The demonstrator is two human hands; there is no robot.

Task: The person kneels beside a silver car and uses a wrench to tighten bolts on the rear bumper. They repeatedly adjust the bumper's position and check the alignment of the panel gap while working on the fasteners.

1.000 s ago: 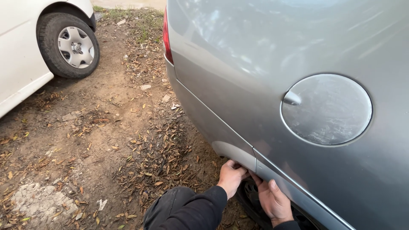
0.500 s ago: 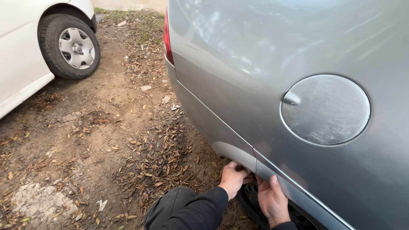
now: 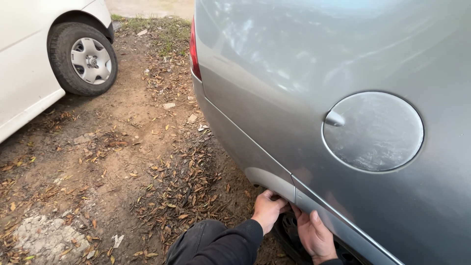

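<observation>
Silver car body [image 3: 304,68]: left hand [image 3: 267,210] and right hand [image 3: 314,236] both have fingers curled on the wheel-arch edge [image 3: 274,182], near the tyre [image 3: 289,235].

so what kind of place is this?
Looks like an outdoor dirt parking spot: bare ground with dry leaves, a silver car the hands are reaching under, and a white car's wheel nearby.
</observation>
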